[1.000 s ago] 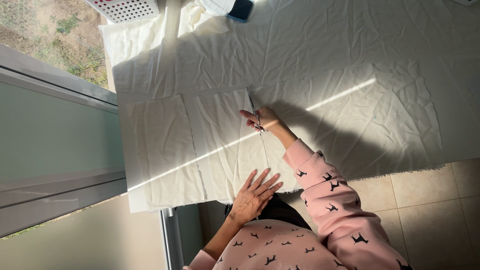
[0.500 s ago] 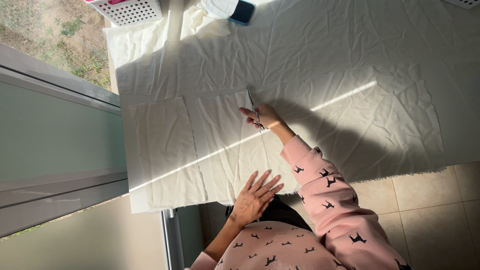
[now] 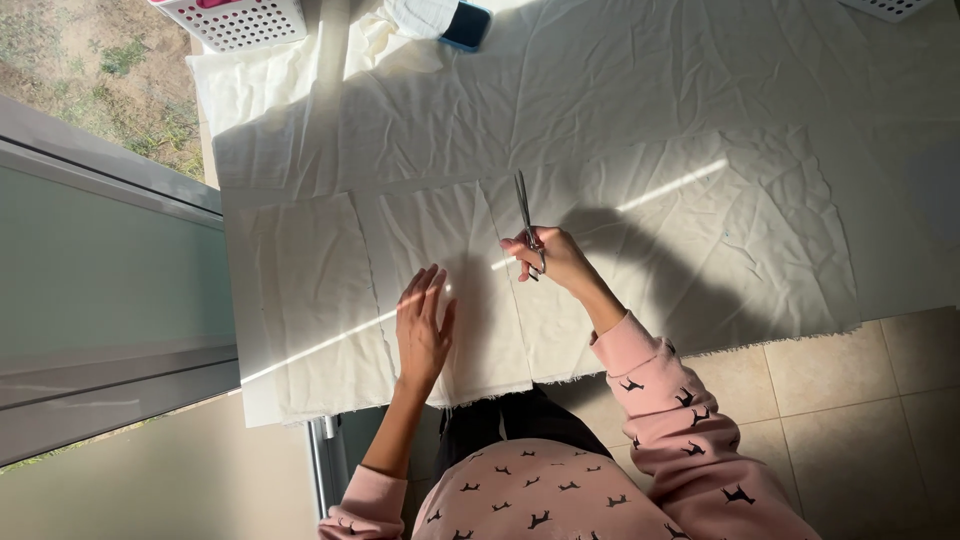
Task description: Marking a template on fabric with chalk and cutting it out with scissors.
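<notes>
Covering nearly the whole worktop, a large sheet of cream fabric (image 3: pixel 640 130) is spread flat and creased, with its frayed near edge hanging over tan floor tiles (image 3: pixel 860 400). A broad shadow and a thin bright stripe of sunlight are cast across the fabric. On the side of the fabric nearest the window frame (image 3: pixel 110 300), two narrower cut panels (image 3: pixel 320 300) are laid side by side, their edges just apart. Beyond the far edge of the fabric, a white perforated basket (image 3: pixel 240 20) is seen, and beside it a folded white cloth with a dark blue object (image 3: pixel 467 25) resting against it.

At the near edge of the fabric, the pink sleeves printed with small black animal shapes are seen, the right sleeve (image 3: pixel 670 400) angled up over the cloth. The left hand (image 3: pixel 422 330) is laid flat on the fabric, palm down, with its fingers straight and slightly spread, pressing a panel just beside the cut line. The right hand (image 3: pixel 550 258) is closed around the handles of a pair of metal scissors (image 3: pixel 526 215), fingers through the loops. The slim blades are pointed away from the body toward the far edge of the fabric and lie close together along the cut line.
</notes>
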